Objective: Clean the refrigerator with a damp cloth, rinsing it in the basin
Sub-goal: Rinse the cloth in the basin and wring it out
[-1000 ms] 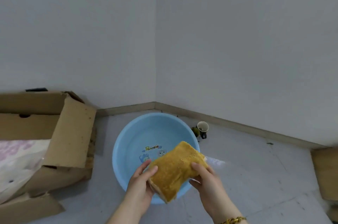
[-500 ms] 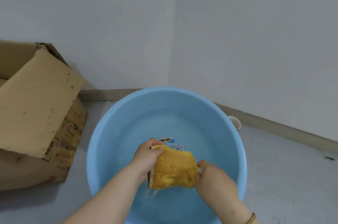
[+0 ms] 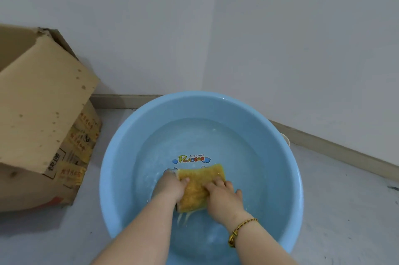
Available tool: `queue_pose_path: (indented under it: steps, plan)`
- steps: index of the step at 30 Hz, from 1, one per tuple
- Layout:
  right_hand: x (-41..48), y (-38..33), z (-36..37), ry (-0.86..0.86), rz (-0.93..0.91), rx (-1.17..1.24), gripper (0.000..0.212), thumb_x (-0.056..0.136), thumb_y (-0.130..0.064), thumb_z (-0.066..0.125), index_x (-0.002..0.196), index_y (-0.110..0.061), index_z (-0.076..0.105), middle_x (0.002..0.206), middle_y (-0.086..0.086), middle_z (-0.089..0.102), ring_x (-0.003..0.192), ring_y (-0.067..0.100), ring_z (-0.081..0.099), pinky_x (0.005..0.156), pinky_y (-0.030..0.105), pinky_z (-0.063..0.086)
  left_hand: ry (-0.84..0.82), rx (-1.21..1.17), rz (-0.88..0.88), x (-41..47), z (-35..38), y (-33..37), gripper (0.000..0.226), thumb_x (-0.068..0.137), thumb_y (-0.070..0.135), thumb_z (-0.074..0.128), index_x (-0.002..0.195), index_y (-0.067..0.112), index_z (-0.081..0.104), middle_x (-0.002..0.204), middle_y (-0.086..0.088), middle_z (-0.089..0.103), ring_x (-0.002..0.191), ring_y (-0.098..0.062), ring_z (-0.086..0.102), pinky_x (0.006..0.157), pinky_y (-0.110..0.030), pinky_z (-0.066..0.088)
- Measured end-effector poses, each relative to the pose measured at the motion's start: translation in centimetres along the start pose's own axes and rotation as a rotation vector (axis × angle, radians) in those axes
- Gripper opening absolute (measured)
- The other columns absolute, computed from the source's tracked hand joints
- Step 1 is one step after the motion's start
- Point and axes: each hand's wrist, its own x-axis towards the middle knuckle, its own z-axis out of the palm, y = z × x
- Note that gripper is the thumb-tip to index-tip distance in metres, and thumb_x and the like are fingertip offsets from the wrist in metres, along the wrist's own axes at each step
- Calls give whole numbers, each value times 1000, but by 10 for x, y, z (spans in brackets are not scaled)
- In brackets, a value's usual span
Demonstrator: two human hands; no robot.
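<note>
Gripping 1 cloth (image 3: 200,180) in 1 basin (image 3: 121,156): left hand (image 3: 171,187); right hand (image 3: 223,197); 1 box (image 3: 43,113).

"Astronaut POABEAR" logo (image 3: 191,158) on the blue basin (image 3: 280,169) bottom

The basin (image 3: 117,156) has a raised wall all round the water, so the way in is from above. The left hand (image 3: 170,187) and right hand (image 3: 224,197), both gripping the cloth (image 3: 198,184), fill its near middle. Open water lies beyond them and to either side. A cardboard box (image 3: 43,117) stands near on the left, with a strip of floor (image 3: 92,210) between. Two walls (image 3: 129,27) close the corner just behind, and a cup (image 3: 286,139) peeks out just behind the right rim.
</note>
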Motion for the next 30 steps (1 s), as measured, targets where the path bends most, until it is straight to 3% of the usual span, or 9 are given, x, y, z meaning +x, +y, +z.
queue_pose_path:
  steps: [5,9,11,14,16,18,23,27,30]
  plan:
    - [9,5,-5,238,254,502,35,95,-20,41,128,-10,44,136,12,38,125,29,37,101,28,31,33,-13,-12,1,-2,-1,33,90,25,48,117,7,45,112,-11,57,90,-26,51,76,-26,38]
    - [24,10,-9,159,421,986,54,90,-16,53,137,-3,30,136,15,43,120,29,46,101,33,37,69,-128,27,2,-1,3,39,94,23,43,130,8,38,128,-13,51,111,-31,51,87,-30,40]
    - [28,8,-8,99,432,1070,42,88,-14,54,126,-2,41,118,14,54,100,26,54,94,34,44,69,-256,54,0,-1,5,38,94,21,43,129,6,40,124,-14,53,103,-30,52,84,-29,40]
    - [20,-2,-12,-1,402,1203,8,89,-14,53,87,-6,54,71,5,51,61,16,47,60,25,45,51,-494,74,-9,-3,13,34,93,19,45,123,3,46,108,-10,52,90,-22,46,75,-26,36]
    - [11,-9,-18,3,331,1319,16,92,-12,47,77,-12,51,67,2,49,58,12,43,50,21,34,46,-631,74,-12,-5,19,36,93,26,47,121,3,49,105,-9,53,93,-24,50,79,-28,39]
    - [1,-19,-25,95,242,1424,12,94,-15,45,83,-14,51,75,0,52,66,12,47,53,19,35,70,-721,81,-16,-11,24,43,92,36,46,120,4,50,114,-12,56,104,-28,53,89,-32,43]
    - [-18,-47,-24,502,-30,1189,33,90,-21,52,64,-18,32,63,-5,36,57,10,34,51,17,31,202,-660,159,-27,-20,32,54,95,44,30,119,1,51,127,-18,53,117,-32,48,96,-36,37]
    - [-15,-58,-20,640,-25,1003,34,91,-31,49,64,-23,31,64,-7,42,67,18,42,64,29,33,223,-694,253,-40,-13,30,35,95,33,36,90,5,56,108,-18,61,105,-32,55,94,-39,42]
    - [-3,-49,-31,637,46,1103,32,95,-32,43,64,-22,39,64,-5,46,73,21,46,66,27,34,209,-642,351,-54,-9,30,35,96,28,35,69,11,48,80,-6,57,88,-28,54,78,-29,41]
